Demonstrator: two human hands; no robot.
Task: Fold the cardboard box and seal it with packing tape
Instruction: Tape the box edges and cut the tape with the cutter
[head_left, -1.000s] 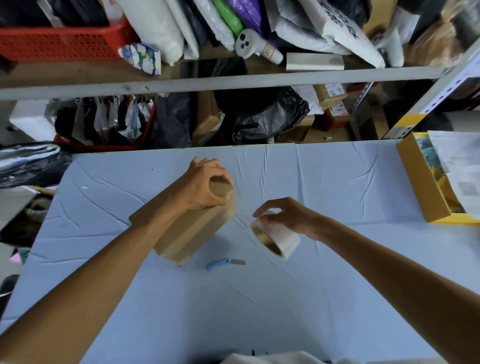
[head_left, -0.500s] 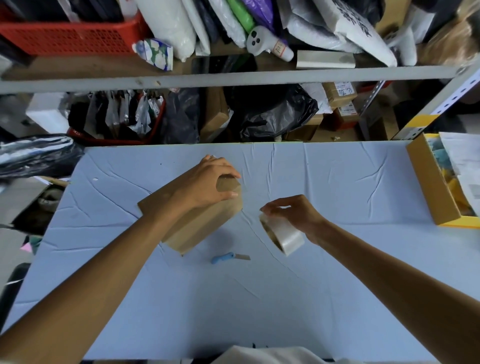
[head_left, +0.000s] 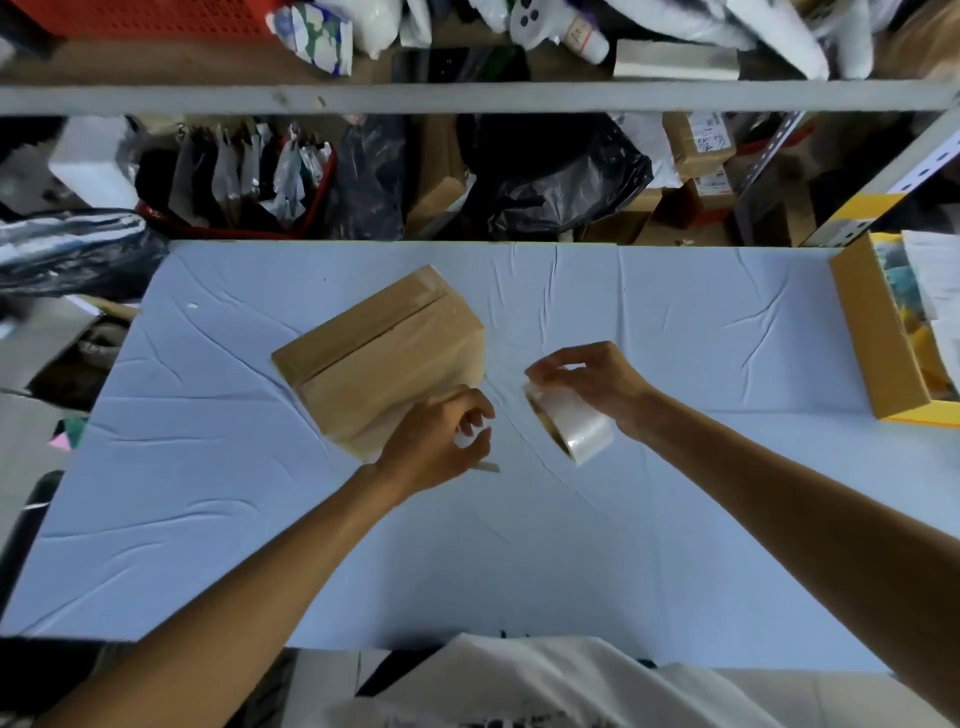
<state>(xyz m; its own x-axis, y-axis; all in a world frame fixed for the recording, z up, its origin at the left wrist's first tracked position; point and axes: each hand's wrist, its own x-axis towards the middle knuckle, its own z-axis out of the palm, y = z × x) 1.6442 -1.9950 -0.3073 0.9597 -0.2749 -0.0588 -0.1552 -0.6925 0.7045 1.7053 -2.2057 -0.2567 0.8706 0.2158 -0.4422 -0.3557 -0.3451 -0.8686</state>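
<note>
While left hand (head_left: 434, 444) covers cutter (head_left: 488, 468) — blade showing, grip unclear

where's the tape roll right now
In the head view, right of centre: the packing tape roll is gripped in the right hand, just right of the cardboard box.

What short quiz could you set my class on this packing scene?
1. True or false: the right hand holds the tape roll.
2. The cardboard box lies on: A the blue cloth; B a shelf; C the floor.
3. Which hand is nearer the cardboard box?
Key: 1 true; 2 A; 3 the left hand.
</note>
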